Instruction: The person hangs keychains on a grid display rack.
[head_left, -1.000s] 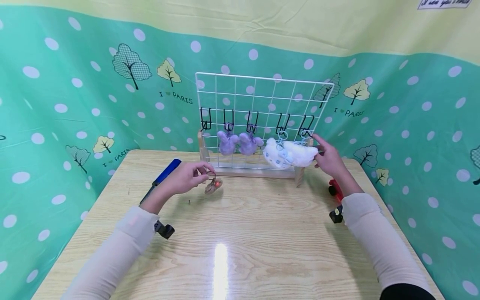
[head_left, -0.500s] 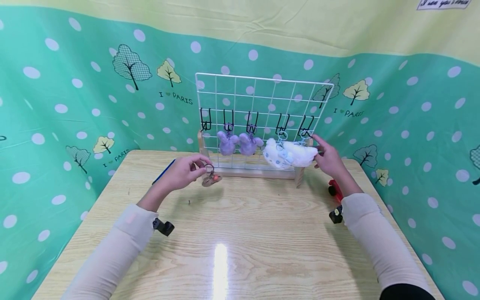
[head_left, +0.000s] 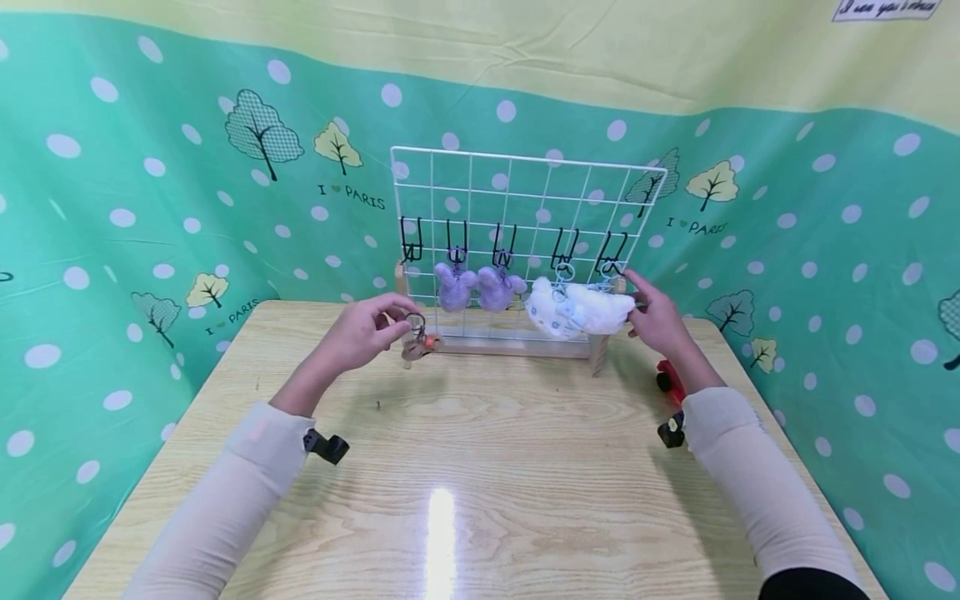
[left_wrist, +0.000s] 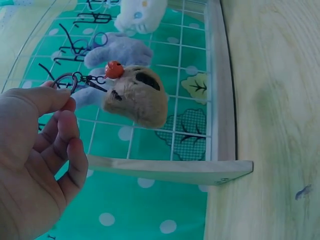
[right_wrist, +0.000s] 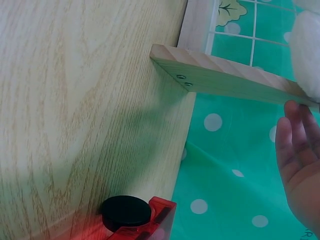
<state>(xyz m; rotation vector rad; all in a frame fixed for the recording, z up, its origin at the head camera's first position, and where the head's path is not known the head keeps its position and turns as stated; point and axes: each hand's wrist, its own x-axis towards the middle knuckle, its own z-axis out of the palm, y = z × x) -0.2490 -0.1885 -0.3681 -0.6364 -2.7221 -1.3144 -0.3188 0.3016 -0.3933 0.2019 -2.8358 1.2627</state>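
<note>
My left hand [head_left: 358, 335] pinches the metal ring of a small brown plush keychain [left_wrist: 145, 102] between thumb and index finger. The plush dangles below, with an orange bell [left_wrist: 114, 69] on its chain. A white wire grid rack [head_left: 525, 160] on wooden feet stands just behind it, with black hooks along one row. Two purple plush keychains [head_left: 454, 290] and white plush keychains [head_left: 600, 312] hang there; the leftmost hook [head_left: 412, 250] holds no plush. At the rack's right end is my right hand [head_left: 660, 318], fingers extended, beside the rightmost white plush and wooden upright [right_wrist: 225, 72].
A red object [right_wrist: 162, 215] with a black round part lies on the wooden table [head_left: 510, 450] near my right forearm. A small dark mark [head_left: 378, 405] shows on the tabletop. Green dotted cloth [head_left: 150, 217] surrounds the table's back and sides.
My left hand has risen and moved slightly left with the brown plush keychain. The blue-handled tool is now hidden behind that arm. My right hand has stayed in place.
</note>
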